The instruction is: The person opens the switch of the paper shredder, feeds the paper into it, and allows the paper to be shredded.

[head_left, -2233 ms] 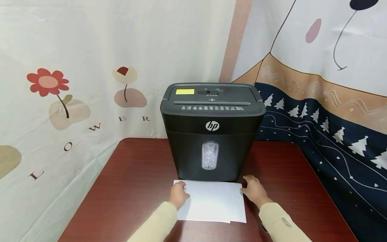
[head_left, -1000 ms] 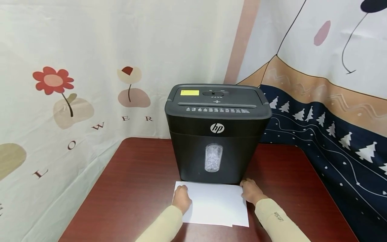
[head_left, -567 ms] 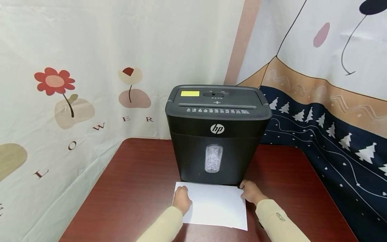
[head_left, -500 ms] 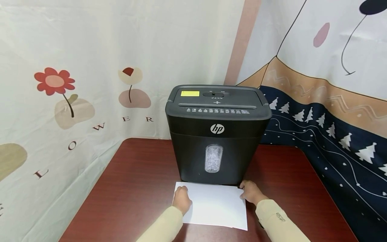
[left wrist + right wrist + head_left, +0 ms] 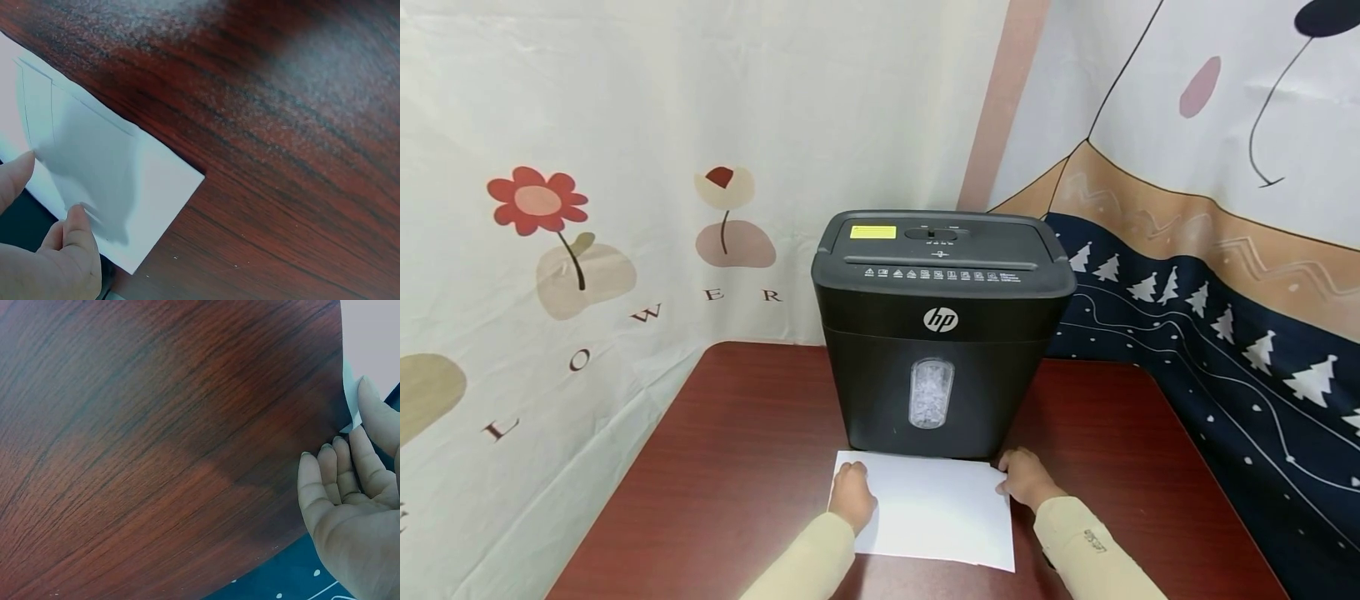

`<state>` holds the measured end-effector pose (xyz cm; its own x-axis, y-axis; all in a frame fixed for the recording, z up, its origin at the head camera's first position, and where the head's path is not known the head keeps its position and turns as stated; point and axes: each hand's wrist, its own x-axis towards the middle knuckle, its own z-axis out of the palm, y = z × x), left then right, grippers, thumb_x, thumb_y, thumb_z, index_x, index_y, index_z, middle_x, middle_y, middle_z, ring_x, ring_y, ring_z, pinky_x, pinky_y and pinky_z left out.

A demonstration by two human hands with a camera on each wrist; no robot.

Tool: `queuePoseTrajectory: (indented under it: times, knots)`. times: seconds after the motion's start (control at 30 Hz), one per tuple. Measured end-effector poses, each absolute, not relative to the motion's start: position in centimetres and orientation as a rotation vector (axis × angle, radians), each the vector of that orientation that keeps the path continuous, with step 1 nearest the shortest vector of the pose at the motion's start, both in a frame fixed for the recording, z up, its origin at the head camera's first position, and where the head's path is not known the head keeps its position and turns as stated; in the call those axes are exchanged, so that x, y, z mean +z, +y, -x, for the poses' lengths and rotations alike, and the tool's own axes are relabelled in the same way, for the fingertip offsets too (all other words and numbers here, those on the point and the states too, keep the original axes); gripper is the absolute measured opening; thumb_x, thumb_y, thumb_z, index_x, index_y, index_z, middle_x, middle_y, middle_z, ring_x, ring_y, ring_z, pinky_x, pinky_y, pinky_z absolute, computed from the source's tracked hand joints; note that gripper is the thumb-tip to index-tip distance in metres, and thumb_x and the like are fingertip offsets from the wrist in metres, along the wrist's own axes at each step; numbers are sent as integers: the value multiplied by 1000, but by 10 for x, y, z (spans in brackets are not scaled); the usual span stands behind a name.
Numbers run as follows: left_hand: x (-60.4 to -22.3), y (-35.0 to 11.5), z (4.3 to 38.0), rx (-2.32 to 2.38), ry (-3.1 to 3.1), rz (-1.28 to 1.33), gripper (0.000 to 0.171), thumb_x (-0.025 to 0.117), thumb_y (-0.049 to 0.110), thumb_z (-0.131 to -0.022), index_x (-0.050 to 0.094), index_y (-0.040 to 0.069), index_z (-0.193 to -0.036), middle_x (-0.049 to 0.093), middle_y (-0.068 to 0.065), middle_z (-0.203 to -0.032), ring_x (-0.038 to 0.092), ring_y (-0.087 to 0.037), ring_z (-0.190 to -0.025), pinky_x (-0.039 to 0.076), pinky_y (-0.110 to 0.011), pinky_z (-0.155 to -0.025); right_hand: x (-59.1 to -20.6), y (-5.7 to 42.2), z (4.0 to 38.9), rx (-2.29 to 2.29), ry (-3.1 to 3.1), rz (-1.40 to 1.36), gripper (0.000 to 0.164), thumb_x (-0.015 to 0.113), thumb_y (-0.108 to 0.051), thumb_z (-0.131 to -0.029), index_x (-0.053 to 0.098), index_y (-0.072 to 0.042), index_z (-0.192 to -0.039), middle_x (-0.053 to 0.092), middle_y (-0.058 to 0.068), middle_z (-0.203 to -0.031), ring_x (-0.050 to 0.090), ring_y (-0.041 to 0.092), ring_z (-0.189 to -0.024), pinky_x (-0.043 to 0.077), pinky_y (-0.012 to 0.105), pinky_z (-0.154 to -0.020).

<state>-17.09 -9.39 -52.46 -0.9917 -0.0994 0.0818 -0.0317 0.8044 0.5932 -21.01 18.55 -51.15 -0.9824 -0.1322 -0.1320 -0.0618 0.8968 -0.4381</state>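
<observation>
White sheets of paper lie on the table just in front of a black HP paper shredder. My left hand rests on the left part of the paper; in the left wrist view its thumb and fingers touch the top surface, apart from one another. At the far right corner, my right hand pinches the paper's edge. The right wrist view shows the thumb over the paper and the index finger beneath, with the other fingers loosely bent.
The reddish-brown wooden table carries the shredder at its middle. White shreds show behind the shredder's clear window. A patterned cloth hangs behind and on the left, a dark blue tree-printed one on the right.
The right part of the top sheet has shifted slightly, so the step along the near edge has almost gone. The left hand has moved further onto the paper; the right hand has taken the corner.
</observation>
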Motion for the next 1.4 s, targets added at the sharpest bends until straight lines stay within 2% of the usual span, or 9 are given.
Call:
queuePoseTrajectory:
  times: [0.17, 0.4, 0.67, 0.83, 1.0, 1.13, 1.4]
  knots:
    - [-527, -93, 170, -943, -2861, -79, 29, 69, -15, -61, 61, -9, -89, 53, -16, -81, 58, -36, -82, 52, -45, -79, -512, 185, 210, -680, 2899, 151, 25, 80, 1, -71, 65, 4, -91, 61, 16, -93, 57, 32, -92, 49, 46, -86]
    - [-525, -93, 169, -954, -2872, -84, 29, 70, -14, -63, 61, -9, -90, 54, -16, -82, 58, -37, -83, 52, -45, -79, -516, 186, 211, -843, 2849, 88, 23, 74, 7, -70, 59, 2, -87, 58, 9, -77, 54, 24, -73, 49, 38, -70]
    - [-523, -93, 168, -997, -2874, -100, 33, 69, -15, -64, 61, -11, -96, 55, -19, -86, 59, -38, -87, 52, -45, -82, -520, 189, 209, -1250, 2698, -101, 22, 66, 11, -68, 57, 8, -89, 56, 11, -77, 54, 21, -71, 49, 35, -66]
    - [-522, -93, 168, -1030, -2857, -115, 33, 67, -14, -63, 61, -12, -95, 57, -19, -86, 61, -39, -87, 52, -44, -83, -520, 191, 204, -1521, 2509, -250, 18, 64, 13, -74, 59, 12, -91, 58, 13, -79, 58, 21, -72, 55, 40, -69]
    - [-520, -96, 167, -1075, -2856, -95, 33, 66, -12, -63, 60, -12, -95, 57, -18, -85, 61, -38, -85, 52, -44, -81, -521, 193, 200, -1513, 2492, -261, 15, 65, 12, -79, 63, 13, -94, 62, 14, -83, 61, 21, -74, 56, 43, -73]
    - [-518, -97, 166, -1124, -2838, -60, 32, 64, -11, -62, 60, -12, -94, 58, -17, -83, 61, -37, -82, 53, -44, -77, -520, 194, 198, -1519, 2505, -249, 16, 66, 13, -78, 64, 13, -94, 63, 13, -80, 61, 21, -73, 56, 42, -72]
    - [-519, -99, 172, -1176, -2838, -101, 31, 70, -9, -66, 62, -12, -95, 65, -17, -83, 64, -33, -80, 54, -43, -75, -514, 195, 196, -1548, 2573, -158, 15, 66, 13, -76, 66, 11, -91, 60, 8, -75, 57, 17, -70, 53, 33, -66]
